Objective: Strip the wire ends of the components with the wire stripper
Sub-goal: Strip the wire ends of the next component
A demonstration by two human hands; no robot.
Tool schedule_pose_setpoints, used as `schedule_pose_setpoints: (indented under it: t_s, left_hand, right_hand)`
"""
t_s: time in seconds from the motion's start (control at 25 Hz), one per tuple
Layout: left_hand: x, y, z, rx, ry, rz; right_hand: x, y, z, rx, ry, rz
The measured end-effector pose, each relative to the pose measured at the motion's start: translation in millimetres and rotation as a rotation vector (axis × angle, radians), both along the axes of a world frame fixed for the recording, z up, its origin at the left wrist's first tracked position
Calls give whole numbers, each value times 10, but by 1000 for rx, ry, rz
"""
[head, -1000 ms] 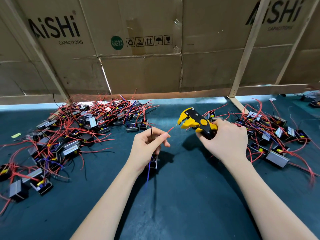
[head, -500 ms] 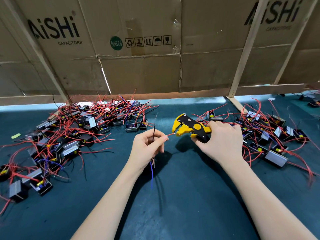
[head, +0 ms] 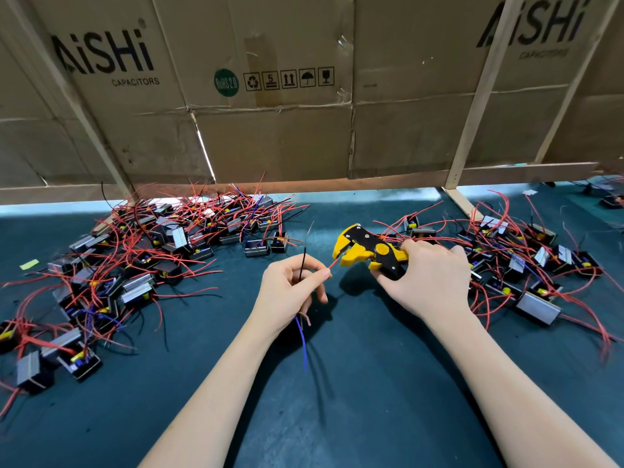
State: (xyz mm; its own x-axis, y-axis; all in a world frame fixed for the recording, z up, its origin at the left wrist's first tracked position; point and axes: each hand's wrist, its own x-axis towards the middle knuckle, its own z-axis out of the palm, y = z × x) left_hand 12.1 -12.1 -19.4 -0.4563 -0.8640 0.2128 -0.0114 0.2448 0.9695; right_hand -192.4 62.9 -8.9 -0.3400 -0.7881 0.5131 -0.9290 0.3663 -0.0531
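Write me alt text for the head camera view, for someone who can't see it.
The left hand pinches a red wire toward the mouth of a yellow and black wire stripper gripped by the right hand. Piles of components with red wires lie on a dark green table.

Wire stripper [head: 369,253]: hard plastic shell, yellow over black, smooth with a slight sheen. Red wire [head: 333,263] and black wire [head: 303,265]: thin, smooth plastic-looking insulation. Component piles, left [head: 141,261] and right [head: 526,265]: black plastic housings, dull grey brushed-metal plates (some catch the light). Table mat [head: 371,383]: dark teal, matt, faintly scuffed. Far wall: brown corrugated cardboard [head: 277,140], matt, creased, printed; pale bare-wood battens [head: 472,106], unfinished.
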Motion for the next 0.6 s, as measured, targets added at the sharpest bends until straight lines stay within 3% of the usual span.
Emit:
schedule_pose_setpoints:
  t_s: [0.6]
  left_hand:
    - [3, -24, -40, 11, -22, 8]
  right_hand:
    - [-28, -3, 41, 80, 18, 13]
